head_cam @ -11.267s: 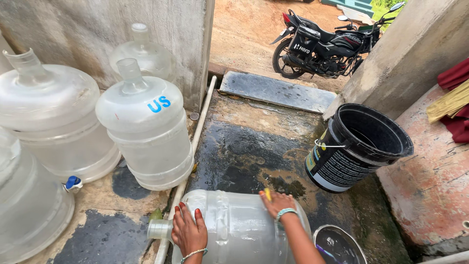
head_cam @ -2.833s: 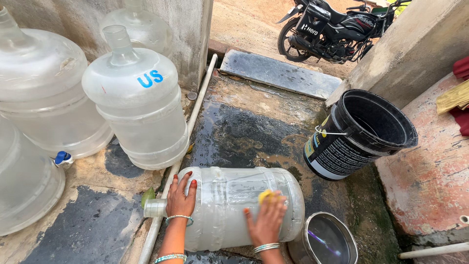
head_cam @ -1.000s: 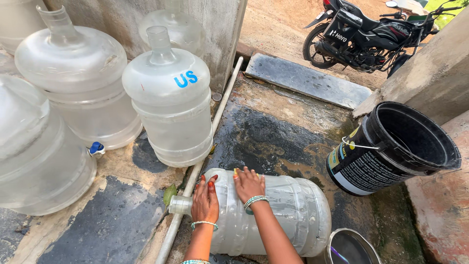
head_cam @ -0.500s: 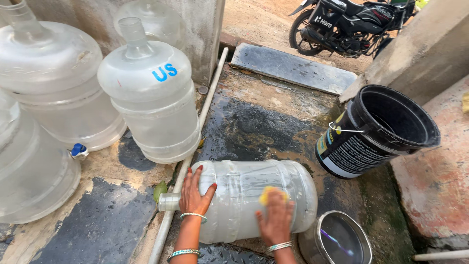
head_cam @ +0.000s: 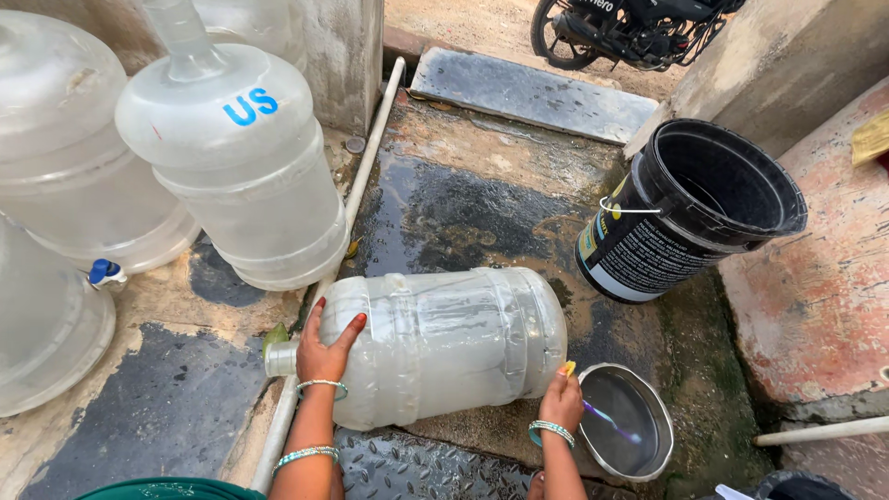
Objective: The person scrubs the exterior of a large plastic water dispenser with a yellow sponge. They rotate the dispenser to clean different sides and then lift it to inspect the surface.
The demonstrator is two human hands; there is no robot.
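Note:
A large clear plastic water jug [head_cam: 444,343] lies on its side on the wet ground, neck pointing left. My left hand [head_cam: 326,350] presses flat on its shoulder near the neck. My right hand [head_cam: 561,400] is at the jug's bottom end, fingers closed on a small yellow scrubber [head_cam: 568,368] held against the base. A steel bowl [head_cam: 626,432] with a little water sits just right of that hand.
A black bucket [head_cam: 696,208] stands to the right. Upright clear water jugs [head_cam: 239,157] crowd the left, one with a blue tap [head_cam: 105,273]. A white pipe [head_cam: 369,167] runs along the ground. A motorbike [head_cam: 630,20] is parked beyond a stone slab [head_cam: 528,93].
My right hand slid with the scrubber from the jug's side down to its bottom end, close to the steel bowl. My left hand stayed near the neck. The view shifted.

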